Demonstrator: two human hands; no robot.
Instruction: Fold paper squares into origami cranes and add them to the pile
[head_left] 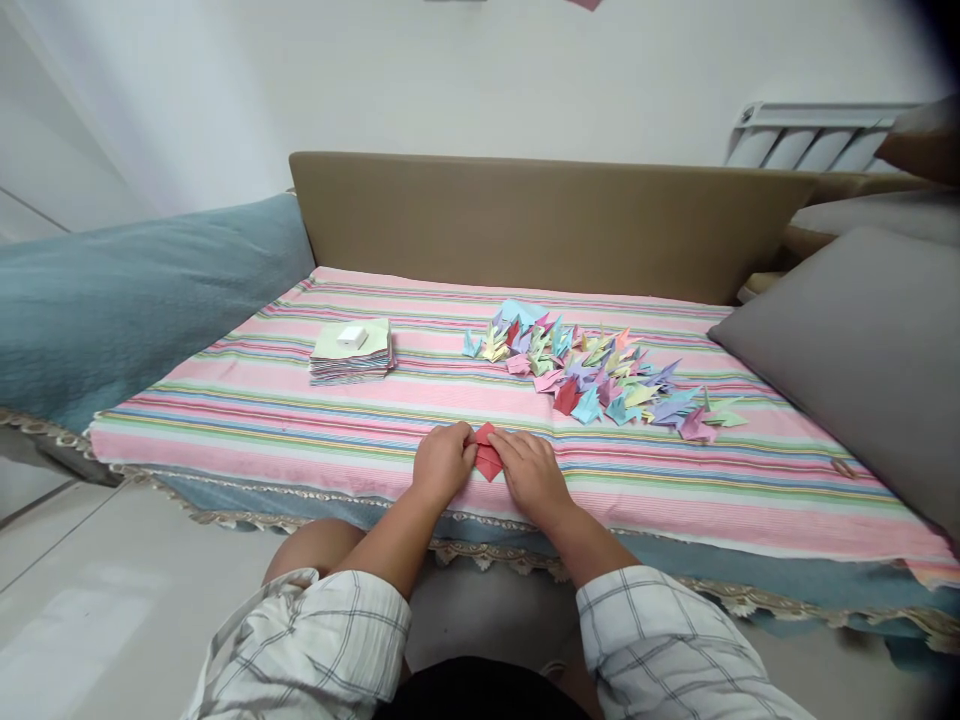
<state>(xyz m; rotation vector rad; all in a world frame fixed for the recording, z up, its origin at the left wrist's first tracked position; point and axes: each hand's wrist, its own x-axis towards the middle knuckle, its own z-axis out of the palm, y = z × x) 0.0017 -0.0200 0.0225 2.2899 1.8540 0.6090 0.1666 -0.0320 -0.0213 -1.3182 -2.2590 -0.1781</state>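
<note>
A folded red sheet of origami paper (489, 464) lies on the striped cloth (255, 420) near the seat's front edge, between my two hands. My left hand (444, 460) is closed at the paper's left side, thumb and fingers pinching its edge. From the right, my right hand (531, 470) presses on the paper with its fingers close together and its fingertips on the upper fold. Parts of the paper are hidden beneath the fingers. Beyond my right hand sit several folded paper cranes (589, 400) in many colours, crowded together.
To the left stands a stack of square paper (349, 370) with a small white box (352, 337) on top. Grey cushions (855, 350) are at the right, a blue-covered armrest (157, 280) at the left, and a brown backrest (525, 220) behind. A small brownish object (844, 468) lies at the right.
</note>
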